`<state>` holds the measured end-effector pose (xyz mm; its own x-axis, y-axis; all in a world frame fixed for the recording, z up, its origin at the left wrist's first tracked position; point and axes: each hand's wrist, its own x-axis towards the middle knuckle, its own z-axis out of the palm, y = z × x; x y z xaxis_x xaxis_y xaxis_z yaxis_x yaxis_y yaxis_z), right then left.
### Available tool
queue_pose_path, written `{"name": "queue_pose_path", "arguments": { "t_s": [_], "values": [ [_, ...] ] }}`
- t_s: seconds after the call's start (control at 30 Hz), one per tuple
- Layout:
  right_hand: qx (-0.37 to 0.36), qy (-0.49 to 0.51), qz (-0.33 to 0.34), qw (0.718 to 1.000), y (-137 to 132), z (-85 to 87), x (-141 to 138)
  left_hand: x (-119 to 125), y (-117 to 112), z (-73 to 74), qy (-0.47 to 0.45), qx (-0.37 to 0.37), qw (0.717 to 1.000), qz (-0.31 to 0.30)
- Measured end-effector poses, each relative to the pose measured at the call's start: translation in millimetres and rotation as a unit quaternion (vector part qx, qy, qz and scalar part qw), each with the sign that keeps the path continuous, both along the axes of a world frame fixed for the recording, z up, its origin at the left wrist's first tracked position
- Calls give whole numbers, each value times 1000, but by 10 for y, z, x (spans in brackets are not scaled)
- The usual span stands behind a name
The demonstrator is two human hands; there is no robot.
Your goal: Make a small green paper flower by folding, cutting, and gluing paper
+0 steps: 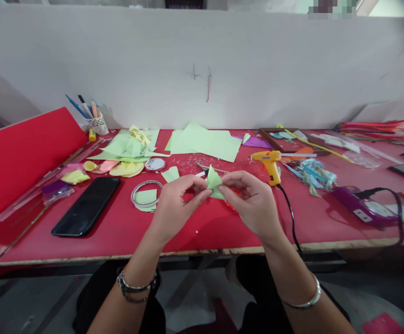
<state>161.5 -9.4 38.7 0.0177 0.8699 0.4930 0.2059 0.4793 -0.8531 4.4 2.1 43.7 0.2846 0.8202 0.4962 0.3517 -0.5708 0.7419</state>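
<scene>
Folded green paper is held up over the red worktop, one pointed corner upward, between the person's two hands. The left hand pinches its near left part — thumb against forefinger — and the right hand pinches the right edge the same way, so the fingers of both are narrow on the paper. Just beyond the left hand lies a small green piece; beside that hand is a tape roll, with green showing inside its ring. A black phone lies farther left. Right of the right hand sits a yellow glue gun, its black cord running to the worktop's front edge. Larger green sheets lie near the white partition.
</scene>
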Motion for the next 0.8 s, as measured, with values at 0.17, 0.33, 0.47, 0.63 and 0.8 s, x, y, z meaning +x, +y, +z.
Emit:
{"name": "queue_pose_path", "arguments": {
  "t_s": [0.17,0.33,0.47,0.63,0.8],
  "values": [
    [-44,10,37,998,15,1,46,-36,-5,25,17,9,1000,-9],
    [-50,-1,29,998,11,-6,60,-38,-4,13,-14,-27,999,-21],
    [-37,-12,24,999,17,-20,51,-27,12,4,-13,-92,995,-33],
    [-36,22,24,999,21,-29,14,-9,18,6,32,-70,997,-23],
    [-113,24,62,991,21,-15,-13,4,5,6,58,-10,998,8]
  ]
}}
